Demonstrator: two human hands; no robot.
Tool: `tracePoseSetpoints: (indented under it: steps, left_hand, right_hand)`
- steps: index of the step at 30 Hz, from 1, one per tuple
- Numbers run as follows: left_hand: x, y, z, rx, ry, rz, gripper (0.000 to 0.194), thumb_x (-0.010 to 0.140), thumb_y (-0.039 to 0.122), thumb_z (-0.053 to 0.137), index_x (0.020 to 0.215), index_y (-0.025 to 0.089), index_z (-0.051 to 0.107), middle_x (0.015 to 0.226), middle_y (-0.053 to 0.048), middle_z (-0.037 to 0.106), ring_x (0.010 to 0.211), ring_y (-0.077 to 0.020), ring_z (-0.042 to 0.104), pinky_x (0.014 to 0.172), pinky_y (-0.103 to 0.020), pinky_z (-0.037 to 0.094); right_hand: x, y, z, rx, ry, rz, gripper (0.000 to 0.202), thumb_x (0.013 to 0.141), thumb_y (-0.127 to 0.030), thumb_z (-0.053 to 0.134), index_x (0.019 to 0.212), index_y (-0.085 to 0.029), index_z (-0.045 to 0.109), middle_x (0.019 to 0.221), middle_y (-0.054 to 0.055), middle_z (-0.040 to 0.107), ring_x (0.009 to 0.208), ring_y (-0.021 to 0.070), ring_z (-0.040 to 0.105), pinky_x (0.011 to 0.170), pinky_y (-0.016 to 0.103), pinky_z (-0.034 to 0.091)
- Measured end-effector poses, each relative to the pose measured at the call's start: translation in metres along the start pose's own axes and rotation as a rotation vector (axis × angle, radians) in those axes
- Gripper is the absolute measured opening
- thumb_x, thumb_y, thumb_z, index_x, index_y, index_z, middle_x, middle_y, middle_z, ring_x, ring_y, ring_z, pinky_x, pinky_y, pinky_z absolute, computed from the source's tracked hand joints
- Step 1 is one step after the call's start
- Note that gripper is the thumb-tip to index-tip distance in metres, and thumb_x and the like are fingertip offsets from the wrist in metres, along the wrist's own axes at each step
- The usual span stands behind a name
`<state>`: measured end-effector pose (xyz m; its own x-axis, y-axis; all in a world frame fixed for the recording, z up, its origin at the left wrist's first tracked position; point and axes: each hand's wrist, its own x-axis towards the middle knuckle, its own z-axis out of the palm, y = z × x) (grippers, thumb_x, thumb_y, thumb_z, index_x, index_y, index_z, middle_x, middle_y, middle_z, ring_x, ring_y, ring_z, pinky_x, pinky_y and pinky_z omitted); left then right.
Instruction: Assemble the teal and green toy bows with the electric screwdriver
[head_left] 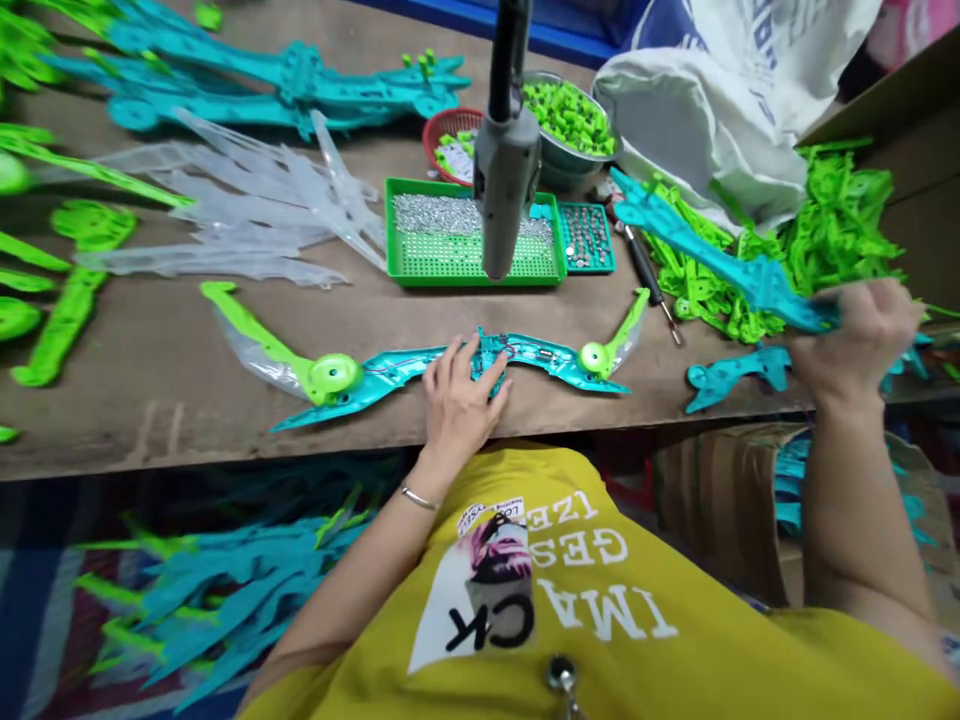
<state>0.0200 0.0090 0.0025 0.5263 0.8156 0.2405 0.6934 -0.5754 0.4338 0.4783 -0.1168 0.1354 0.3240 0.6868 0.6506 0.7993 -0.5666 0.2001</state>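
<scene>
A teal bow-shaped plastic shell (397, 370) lies hollow side up along the near table edge, with thin wires inside it. Lime-green arms with round hubs (335, 376) and clear plastic strips (262, 360) sit at both its ends. My left hand (461, 395) rests over the shell's middle, fingers spread and touching it. On the right, my closed right hand (862, 335) grips the near end of a long teal plastic shell half (712, 255), raised and slanting away to the left. A shorter teal piece (739, 378) lies below it.
A grey electric screwdriver (506, 180) hangs over a green tray (472, 265) of screws. Beside that are a small teal tray (589, 238), a metal bowl (551, 160) of green parts and a hand screwdriver (651, 280). Clear plastic strips (255, 190) and green parts (847, 215) lie around.
</scene>
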Motion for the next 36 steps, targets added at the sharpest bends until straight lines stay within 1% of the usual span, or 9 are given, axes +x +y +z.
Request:
tracePoseSetpoints:
  steps: [3, 6, 10, 15, 21, 25, 28, 32, 36]
  left_hand:
    - [0.0, 0.0, 0.001, 0.003, 0.0, 0.005, 0.037, 0.099, 0.039, 0.057, 0.132, 0.03, 0.071, 0.156, -0.017, 0.052, 0.147, -0.0376, 0.043, 0.116, -0.058, 0.032]
    - [0.0, -0.001, 0.002, -0.002, -0.004, 0.0, 0.037, 0.099, 0.04, 0.056, 0.132, 0.03, 0.07, 0.156, -0.016, 0.051, 0.147, -0.0376, 0.042, 0.116, -0.059, 0.031]
    - [-0.002, -0.004, 0.004, -0.009, 0.014, 0.017, 0.034, 0.098, 0.039, 0.059, 0.127, 0.03, 0.072, 0.155, -0.016, 0.052, 0.146, -0.0375, 0.043, 0.115, -0.059, 0.031]
    - [-0.008, -0.009, 0.003, -0.002, 0.044, 0.051, 0.026, 0.097, 0.039, 0.061, 0.111, 0.025, 0.077, 0.146, -0.017, 0.059, 0.143, -0.0376, 0.046, 0.112, -0.057, 0.034]
    - [-0.011, -0.01, 0.0, -0.018, -0.006, -0.002, 0.028, 0.096, 0.039, 0.06, 0.115, 0.028, 0.078, 0.136, -0.017, 0.061, 0.135, -0.0397, 0.049, 0.11, -0.059, 0.034]
    - [-0.01, -0.009, -0.001, 0.013, 0.0, 0.01, 0.032, 0.097, 0.042, 0.058, 0.119, 0.028, 0.077, 0.132, -0.018, 0.062, 0.134, -0.0396, 0.049, 0.109, -0.057, 0.035]
    - [-0.01, -0.009, -0.001, 0.031, -0.012, 0.017, 0.035, 0.098, 0.043, 0.056, 0.122, 0.028, 0.076, 0.131, -0.019, 0.064, 0.131, -0.0392, 0.052, 0.108, -0.057, 0.036]
    - [-0.01, -0.008, 0.003, 0.024, -0.05, -0.008, 0.034, 0.097, 0.043, 0.056, 0.11, 0.023, 0.08, 0.125, -0.018, 0.069, 0.128, -0.0385, 0.056, 0.111, -0.057, 0.036]
    - [-0.01, -0.004, 0.006, 0.028, -0.012, -0.025, 0.031, 0.097, 0.041, 0.057, 0.115, 0.028, 0.078, 0.138, -0.015, 0.065, 0.137, -0.0367, 0.052, 0.114, -0.057, 0.035]
  right_hand:
    - [-0.023, 0.039, -0.022, 0.088, 0.066, 0.031, 0.034, 0.067, -0.05, 0.07, 0.055, -0.029, 0.046, 0.068, 0.016, 0.067, 0.079, 0.0365, 0.066, 0.077, 0.054, 0.041]
    - [-0.039, 0.04, -0.043, 0.269, 0.072, -0.099, 0.043, 0.074, -0.067, 0.063, 0.059, -0.03, 0.047, 0.066, 0.014, 0.069, 0.073, 0.0321, 0.069, 0.076, 0.052, 0.046]
    - [-0.054, -0.016, -0.053, 0.358, 0.05, -0.141, 0.035, 0.084, -0.06, 0.058, 0.069, -0.029, 0.052, 0.07, 0.01, 0.069, 0.076, 0.0302, 0.07, 0.087, 0.052, 0.047]
    - [-0.071, -0.089, -0.022, 0.467, -0.272, -0.353, 0.017, 0.084, -0.04, 0.055, 0.086, -0.024, 0.057, 0.085, 0.013, 0.066, 0.09, 0.0324, 0.061, 0.085, 0.049, 0.047]
    - [-0.084, -0.122, 0.011, 0.474, -0.56, -0.419, 0.016, 0.088, -0.028, 0.05, 0.099, -0.019, 0.058, 0.095, 0.015, 0.058, 0.099, 0.0344, 0.05, 0.089, 0.051, 0.041]
    - [-0.079, -0.133, 0.011, 0.437, -0.565, -0.419, 0.013, 0.089, -0.024, 0.047, 0.097, -0.02, 0.057, 0.096, 0.016, 0.059, 0.1, 0.0349, 0.05, 0.089, 0.05, 0.041]
    - [-0.07, -0.136, -0.001, 0.435, -0.546, -0.417, 0.009, 0.086, -0.024, 0.05, 0.091, -0.02, 0.057, 0.091, 0.015, 0.06, 0.096, 0.0337, 0.053, 0.085, 0.046, 0.042]
    - [-0.051, -0.147, -0.04, 0.591, -0.546, -0.419, 0.007, 0.082, -0.02, 0.053, 0.083, -0.022, 0.059, 0.088, 0.011, 0.063, 0.086, 0.0276, 0.059, 0.076, 0.039, 0.045]
    - [-0.025, -0.179, -0.081, 0.799, -0.616, -0.378, 0.016, 0.083, -0.034, 0.067, 0.096, -0.026, 0.065, 0.09, 0.006, 0.07, 0.081, 0.0256, 0.066, 0.072, 0.037, 0.049]
